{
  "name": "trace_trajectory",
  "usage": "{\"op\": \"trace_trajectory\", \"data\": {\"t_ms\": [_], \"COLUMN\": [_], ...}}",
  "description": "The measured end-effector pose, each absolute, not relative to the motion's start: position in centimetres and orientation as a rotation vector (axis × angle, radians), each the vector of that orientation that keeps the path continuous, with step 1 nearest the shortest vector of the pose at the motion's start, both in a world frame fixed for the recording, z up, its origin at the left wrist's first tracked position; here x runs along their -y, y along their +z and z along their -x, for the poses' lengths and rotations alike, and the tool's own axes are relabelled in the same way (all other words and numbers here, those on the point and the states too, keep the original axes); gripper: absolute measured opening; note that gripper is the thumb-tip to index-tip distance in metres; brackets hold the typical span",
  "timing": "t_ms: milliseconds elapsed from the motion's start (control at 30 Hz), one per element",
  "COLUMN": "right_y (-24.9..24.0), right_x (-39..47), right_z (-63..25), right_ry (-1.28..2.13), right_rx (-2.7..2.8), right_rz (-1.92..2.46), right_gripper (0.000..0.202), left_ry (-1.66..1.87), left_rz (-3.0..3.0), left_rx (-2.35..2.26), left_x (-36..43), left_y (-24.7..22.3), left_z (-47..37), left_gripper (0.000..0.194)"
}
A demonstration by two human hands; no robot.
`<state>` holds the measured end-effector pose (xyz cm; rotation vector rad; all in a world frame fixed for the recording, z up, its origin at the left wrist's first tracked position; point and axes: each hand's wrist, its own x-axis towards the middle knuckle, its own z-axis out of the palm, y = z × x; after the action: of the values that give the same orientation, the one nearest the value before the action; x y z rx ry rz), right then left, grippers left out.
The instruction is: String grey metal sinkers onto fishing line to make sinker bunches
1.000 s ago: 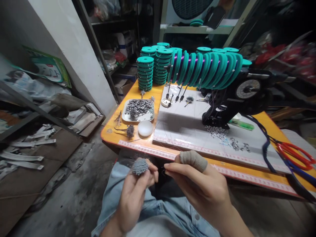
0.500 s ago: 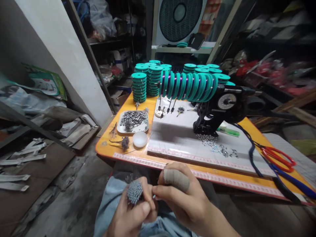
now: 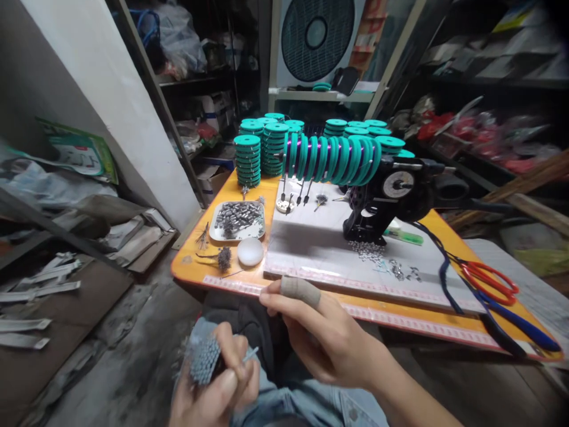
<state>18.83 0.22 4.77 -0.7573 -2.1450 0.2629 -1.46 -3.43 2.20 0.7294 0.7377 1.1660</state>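
Grey rods [image 3: 204,363] sit bunched in the grasping left hand [image 3: 224,379] before the tabletop [image 3: 189,270], a single rod [image 3: 251,354] jutting apart, work seemingly unfinished; whether the right hand [image 3: 324,332], nearer it, pinches anything is unclear

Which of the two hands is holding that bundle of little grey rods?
The left hand grips the bundle of grey rods; the right hand, wearing a finger wrap, is apart from it.
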Motion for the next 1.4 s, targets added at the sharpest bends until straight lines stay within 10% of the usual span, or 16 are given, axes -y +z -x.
{"op": "trace_trajectory", "data": {"t_ms": [233, 1067, 1400], "right_y": [4.6, 4.8, 5.0], "right_x": [0.8, 0.8, 1.6], "right_z": [-15.8, -17.1, -17.6], "right_ry": [0.464, 0.007, 0.566], "right_rx": [2.013, 2.073, 1.748], "right_rz": [0.625, 0.655, 1.031], "right_gripper": [0.015, 0.023, 0.013], "left_ry": [1.18, 1.106, 1.3], "left_rz": [-0.676, -0.921, -0.949], "left_rx": [-0.698, -0.694, -0.822], "left_x": [4.4, 3.7, 0.4], "left_y": [0.7, 2.5, 1.6], "left_z": [1.9, 1.6, 0.3], "left_gripper": [0.018, 0.037, 0.029]}}
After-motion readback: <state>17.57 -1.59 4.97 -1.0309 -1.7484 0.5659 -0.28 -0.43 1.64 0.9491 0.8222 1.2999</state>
